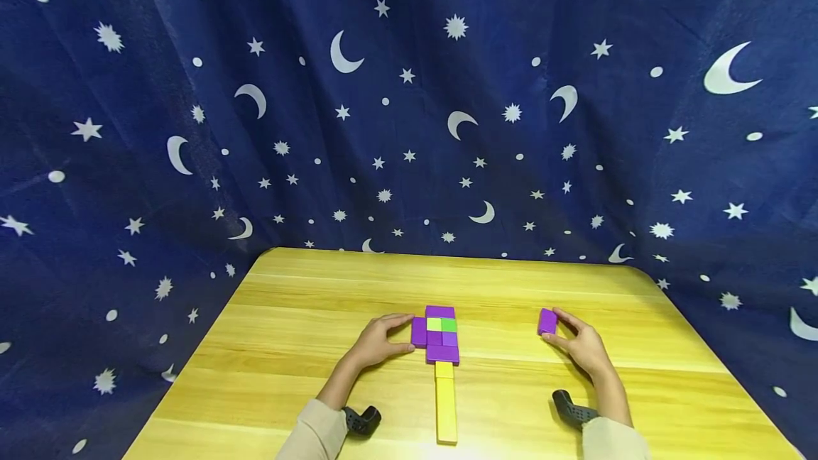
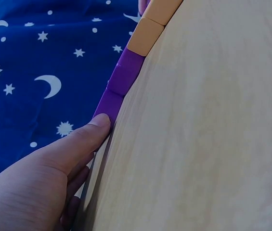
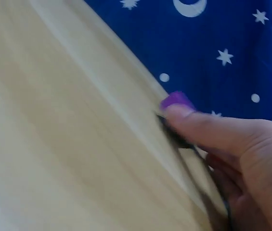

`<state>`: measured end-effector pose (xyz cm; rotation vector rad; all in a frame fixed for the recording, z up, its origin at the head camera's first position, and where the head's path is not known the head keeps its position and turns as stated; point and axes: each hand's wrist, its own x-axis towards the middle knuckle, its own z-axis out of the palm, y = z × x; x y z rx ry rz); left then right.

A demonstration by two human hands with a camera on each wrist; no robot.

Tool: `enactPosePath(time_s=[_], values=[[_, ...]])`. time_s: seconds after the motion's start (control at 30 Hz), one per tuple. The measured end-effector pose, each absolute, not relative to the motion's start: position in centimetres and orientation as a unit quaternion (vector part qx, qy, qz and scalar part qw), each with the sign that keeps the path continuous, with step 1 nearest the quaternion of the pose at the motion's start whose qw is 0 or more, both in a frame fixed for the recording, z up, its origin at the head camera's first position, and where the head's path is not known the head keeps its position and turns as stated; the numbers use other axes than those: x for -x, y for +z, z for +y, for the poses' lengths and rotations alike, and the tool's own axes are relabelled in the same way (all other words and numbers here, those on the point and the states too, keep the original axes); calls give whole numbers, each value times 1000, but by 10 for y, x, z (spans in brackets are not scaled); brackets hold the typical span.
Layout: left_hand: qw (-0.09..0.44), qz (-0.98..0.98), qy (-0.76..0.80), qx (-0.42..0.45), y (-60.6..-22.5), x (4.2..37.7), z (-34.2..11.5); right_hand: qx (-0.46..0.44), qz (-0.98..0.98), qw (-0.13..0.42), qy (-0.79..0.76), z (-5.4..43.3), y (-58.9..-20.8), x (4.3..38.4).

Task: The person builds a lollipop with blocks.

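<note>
A flat flower-like figure of blocks lies mid-table, with small yellow, green and purple squares [image 1: 434,338] at its centre. Purple rectangular blocks border these squares at the top [image 1: 440,311], left [image 1: 418,332] and bottom [image 1: 442,353]. My left hand [image 1: 378,341] pinches the left purple block by its two ends, thumb at the near end. Off to the right, my right hand [image 1: 586,348] holds another purple block [image 1: 547,321] between thumb and fingers. In the right wrist view that block [image 3: 176,100] is blurred and partly behind the thumb.
A short yellow block [image 1: 444,370] and a long yellow block [image 1: 446,410] run in line from the figure toward the near edge. Behind the wooden table [image 1: 287,289] hangs a dark blue curtain [image 1: 409,126] with moons and stars. Black wrist devices [image 1: 363,421] sit at both wrists.
</note>
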<state>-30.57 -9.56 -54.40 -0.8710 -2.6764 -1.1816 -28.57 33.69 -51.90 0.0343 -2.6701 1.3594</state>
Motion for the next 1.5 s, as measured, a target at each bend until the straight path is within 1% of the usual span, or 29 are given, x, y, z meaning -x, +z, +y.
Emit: enactPosePath(time_s=[0.1, 0.17, 0.23, 0.37, 0.5, 0.67, 0.77, 0.97, 1.27, 1.5], values=[[39, -875, -392, 281, -543, 305, -96, 24, -874, 107, 473, 329, -521, 286], [35, -874, -397, 277, -542, 304, -97, 31, -861, 124, 493, 321, -522, 288], [33, -874, -400, 274, -542, 304, -98, 15, -849, 132, 512, 310, -523, 290], [32, -876, -399, 269, -542, 303, -98, -51, -833, 137, 534, 277, -523, 293], [32, -876, -395, 275, -543, 303, -96, -114, -825, 123, 540, 244, -524, 294], [26, -878, -393, 272, -542, 303, -94, -162, -835, 75, 521, 219, -526, 289], [26, -880, -389, 270, -541, 302, -93, -176, -849, 59, 494, 213, -526, 286], [28, -881, -389, 267, -539, 301, -95, -194, -878, 56, 434, 212, -527, 288], [29, -879, -392, 268, -539, 302, -96, -206, -886, 43, 413, 213, -525, 287], [30, -879, -392, 271, -539, 302, -95, -208, -887, 62, 407, 212, -525, 286]])
